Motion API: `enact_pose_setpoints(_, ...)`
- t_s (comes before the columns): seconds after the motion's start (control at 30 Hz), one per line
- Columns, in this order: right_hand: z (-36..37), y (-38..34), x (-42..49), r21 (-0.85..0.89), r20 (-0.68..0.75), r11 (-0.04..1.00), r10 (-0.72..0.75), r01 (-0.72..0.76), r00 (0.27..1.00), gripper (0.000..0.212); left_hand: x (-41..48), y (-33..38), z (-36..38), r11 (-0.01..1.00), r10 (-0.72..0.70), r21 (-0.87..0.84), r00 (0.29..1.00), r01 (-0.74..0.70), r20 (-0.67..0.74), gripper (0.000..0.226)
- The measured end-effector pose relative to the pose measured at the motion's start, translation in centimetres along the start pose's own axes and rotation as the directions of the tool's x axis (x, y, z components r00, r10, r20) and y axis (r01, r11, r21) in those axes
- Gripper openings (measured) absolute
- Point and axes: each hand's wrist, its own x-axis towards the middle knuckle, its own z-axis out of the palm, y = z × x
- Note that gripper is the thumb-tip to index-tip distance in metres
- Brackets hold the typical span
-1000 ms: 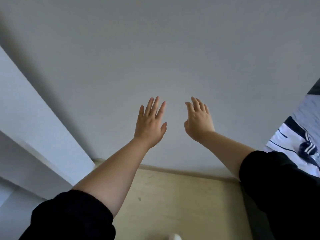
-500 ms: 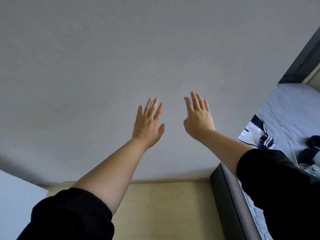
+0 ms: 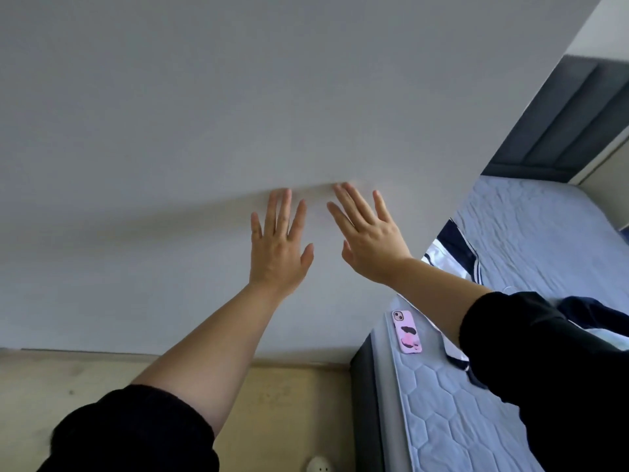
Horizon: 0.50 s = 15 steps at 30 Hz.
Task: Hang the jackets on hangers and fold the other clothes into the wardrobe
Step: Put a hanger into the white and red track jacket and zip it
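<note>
Both hands were free and flat. The left hand (image 3: 277, 247) and the right hand (image 3: 371, 240) had their fingers straight and spread, holding nothing, raised against the white panel (image 3: 238, 97) that stood just beside the bed (image 3: 442, 420). I couldn't tell whether the fingertips actually pressed it, though the right ones looked closest. If that panel was the wardrobe door, as I guessed, a lopsided shove might have jammed it or swung it toward the bed's corner. No handle, seam, hanger or shelf showed, so the guess stayed a guess.

The clothes waited on the bed: a striped garment (image 3: 452, 247) draped toward the bed's near edge, and a dark garment (image 3: 592, 308) further in. The right sleeve (image 3: 544, 369) covered much of both, so I couldn't say which was a jacket. Pulled carelessly, the striped one could have slid off the bed or dragged the phone (image 3: 406, 332), which lay on the bed's near corner, close to its edge. On the floor (image 3: 289, 403) beside the bed, a small white object (image 3: 320, 466) was cut off and I couldn't name it.
</note>
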Motion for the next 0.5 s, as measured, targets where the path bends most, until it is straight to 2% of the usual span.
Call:
enact_pose_setpoints(0.17, 3.5, 0.1, -1.9, -0.049, -0.08, 0.998, -0.043, 0.039, 0.996, 0.07, -1.2, 1.7, 4.0, 1.0, -0.005, -0.003, 0.999, 0.005, -0.041, 0.07)
enact_pose_setpoints(0.5, 14.4, -4.3, -6.4, -0.063, -0.237, 0.996, 0.044, -0.061, 0.97, 0.072, -3.7, 1.7, 13.8, 1.0, -0.016, -0.011, 0.971, 0.013, -0.237, 0.069)
